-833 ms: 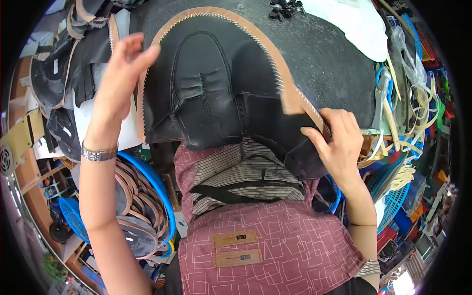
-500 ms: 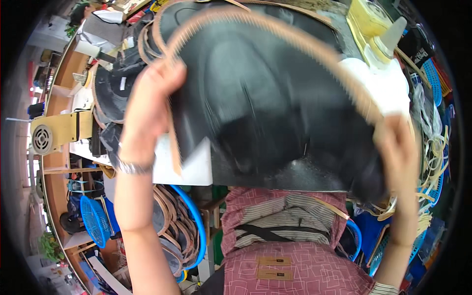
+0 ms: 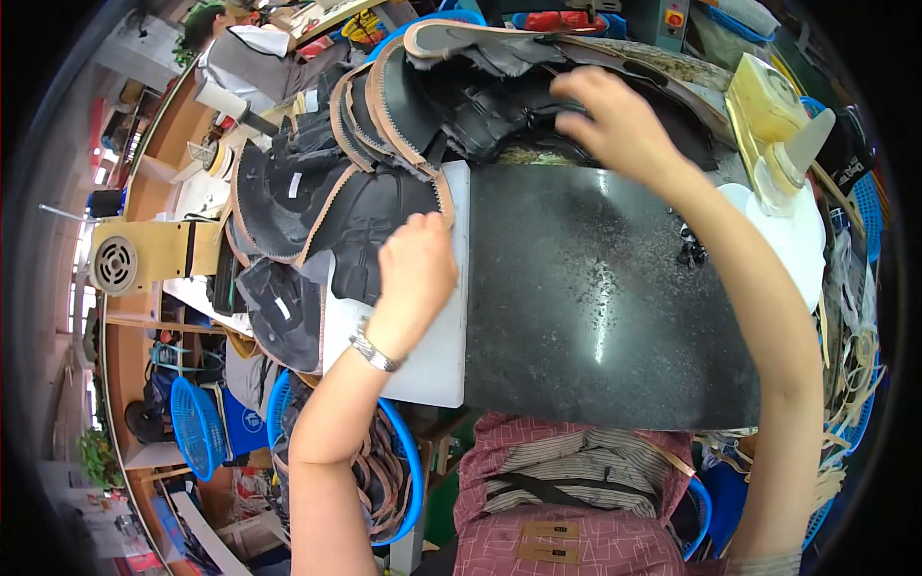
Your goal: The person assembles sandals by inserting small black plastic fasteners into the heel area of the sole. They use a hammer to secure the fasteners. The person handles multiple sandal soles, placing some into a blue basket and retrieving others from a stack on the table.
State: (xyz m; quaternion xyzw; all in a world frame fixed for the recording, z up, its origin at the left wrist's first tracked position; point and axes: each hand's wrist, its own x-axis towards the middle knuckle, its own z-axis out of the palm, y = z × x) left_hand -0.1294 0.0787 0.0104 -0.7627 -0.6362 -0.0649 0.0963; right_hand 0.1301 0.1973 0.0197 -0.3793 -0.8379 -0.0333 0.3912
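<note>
My left hand (image 3: 418, 274), a silver bracelet at its wrist, is closed at the lower end of a black shoe upper (image 3: 408, 91) with a tan toothed strip along its edge. Its fingertips are partly hidden, but they appear to pinch that strip's end. Above the far edge of the dark work surface (image 3: 567, 278), my right hand (image 3: 615, 125) has its thumb and fingers apart, slightly blurred, holding nothing. It is beside black uppers heaped at the back. More shoe uppers (image 3: 288, 197) with tan edges overlap on the left, partly over a white board (image 3: 432, 370).
A yellowish container (image 3: 764, 101) and a pale nozzle bottle (image 3: 792, 158) stand back right beside a white round sheet (image 3: 792, 240). Below left, a blue basket (image 3: 413, 480) holds several tan-edged pieces. Dark scraps (image 3: 690, 248) lie on the work surface. Another person (image 3: 245, 62) is far left.
The shoe upper held up in both hands has gone down to the pile at the back left. My right hand has let go and moved up and left; the dark work surface is uncovered.
</note>
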